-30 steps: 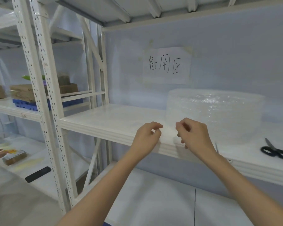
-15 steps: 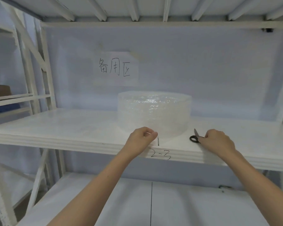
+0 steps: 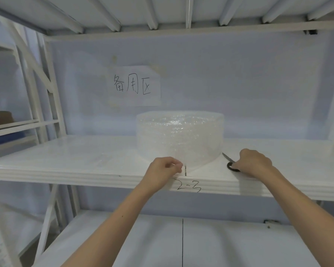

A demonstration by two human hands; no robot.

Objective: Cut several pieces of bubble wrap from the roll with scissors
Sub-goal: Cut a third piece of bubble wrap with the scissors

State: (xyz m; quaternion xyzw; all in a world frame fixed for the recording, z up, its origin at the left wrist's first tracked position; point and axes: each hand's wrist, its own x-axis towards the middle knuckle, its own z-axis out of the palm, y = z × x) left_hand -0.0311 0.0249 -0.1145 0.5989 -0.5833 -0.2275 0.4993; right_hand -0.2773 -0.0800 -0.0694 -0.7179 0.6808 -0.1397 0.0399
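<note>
On the middle level of a white metal rack [image 3: 46, 116], a broad white shelf [image 3: 85, 160] spans the view, with a pale blue back panel [image 3: 258, 93] behind it. Handwritten "2-3" marked on the shelf's front lip [image 3: 189, 186]. Second white shelf below [image 3: 220, 243], seam line down its centre.

Bubble wrap roll [image 3: 179, 137] stands on end at mid-shelf, clear and wide, its lower front reaching close to the shelf edge. Paper sign [image 3: 136, 86] with three handwritten characters is fixed to the back panel just above the roll.

Left hand [image 3: 163, 171] at the shelf's front edge, fingers curled tight, pinching the loose end of the wrap at the roll's base. Right hand [image 3: 254, 163] rests on the shelf to the right of the roll, fingers closed over the black handles of the scissors [image 3: 229, 161]. One handle loop shows at the fingers; the blades, lying on the shelf, point back and left toward the roll's base. Cannot tell if the blades are parted.

Brown boxes [image 3: 0, 116] on the neighbouring rack, far left, blurred.
</note>
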